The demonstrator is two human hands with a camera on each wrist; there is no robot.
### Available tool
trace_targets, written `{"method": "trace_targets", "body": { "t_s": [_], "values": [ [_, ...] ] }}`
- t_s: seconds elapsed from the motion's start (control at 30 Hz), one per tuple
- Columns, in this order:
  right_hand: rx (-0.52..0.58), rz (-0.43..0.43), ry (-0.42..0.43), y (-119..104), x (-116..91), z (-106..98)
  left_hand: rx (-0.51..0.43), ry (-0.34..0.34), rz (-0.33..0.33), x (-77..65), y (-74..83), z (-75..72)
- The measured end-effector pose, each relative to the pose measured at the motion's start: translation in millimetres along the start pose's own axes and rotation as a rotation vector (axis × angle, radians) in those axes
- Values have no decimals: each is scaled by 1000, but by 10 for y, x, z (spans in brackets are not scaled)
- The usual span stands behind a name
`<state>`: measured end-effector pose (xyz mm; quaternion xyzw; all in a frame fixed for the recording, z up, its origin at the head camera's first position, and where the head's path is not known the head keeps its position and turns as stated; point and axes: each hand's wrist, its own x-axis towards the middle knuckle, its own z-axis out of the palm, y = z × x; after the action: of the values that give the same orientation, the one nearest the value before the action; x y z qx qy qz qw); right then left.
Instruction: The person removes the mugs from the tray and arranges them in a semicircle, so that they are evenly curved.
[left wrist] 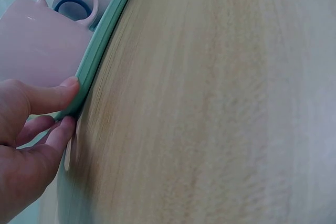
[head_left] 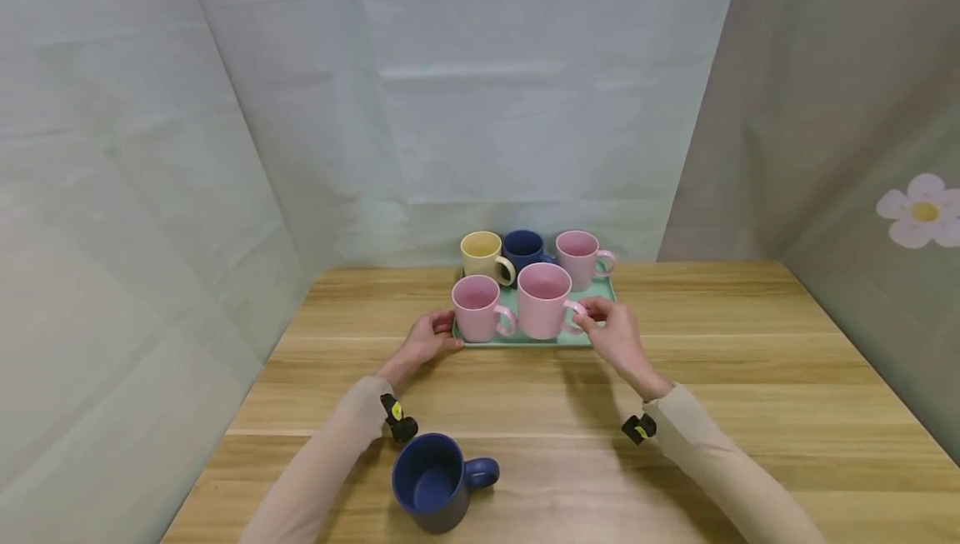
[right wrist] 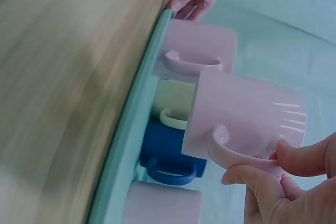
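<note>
My left hand (head_left: 429,338) grips the front left corner of a mint-green tray (left wrist: 102,48), thumb on the rim and fingers around its edge. With thumb and fingers my right hand (head_left: 618,337) pinches the handle of a pink mug (head_left: 540,311). In the right wrist view that pink mug (right wrist: 247,108) is upright and raised over the tray. Another pink mug (head_left: 476,315) stands at the tray's front left, beside my left hand. Along the tray's back stand a yellow mug (head_left: 478,259), a blue mug (head_left: 522,248) and a third pink mug (head_left: 576,262).
A dark blue mug (head_left: 433,481) stands on the wooden table (head_left: 547,427) near the front, by my left forearm, its handle pointing right. Pale curtains (head_left: 525,94) hang behind the table and at both sides. The tray lies close to the back edge.
</note>
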<state>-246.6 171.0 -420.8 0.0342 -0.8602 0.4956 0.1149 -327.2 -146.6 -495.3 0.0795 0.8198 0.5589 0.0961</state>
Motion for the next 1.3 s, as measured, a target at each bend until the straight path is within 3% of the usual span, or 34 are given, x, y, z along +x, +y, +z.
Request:
{"method": "trace_targets", "body": {
  "t_s": [0.3,0.63,0.97,1.3],
  "values": [
    [-14,-24,-16,-102,-65,-65,-1,-1,-22,-13,30,1],
    [47,-28,-91,-152,-153,-30,18,9,-31,-12,25,-13],
    [92,3,-189,-170,-237,102,-7,1,-9,-29,30,-6],
    [125,-41,-294,-167,-326,275,-35,4,-8,-21,10,-9]
  ]
}}
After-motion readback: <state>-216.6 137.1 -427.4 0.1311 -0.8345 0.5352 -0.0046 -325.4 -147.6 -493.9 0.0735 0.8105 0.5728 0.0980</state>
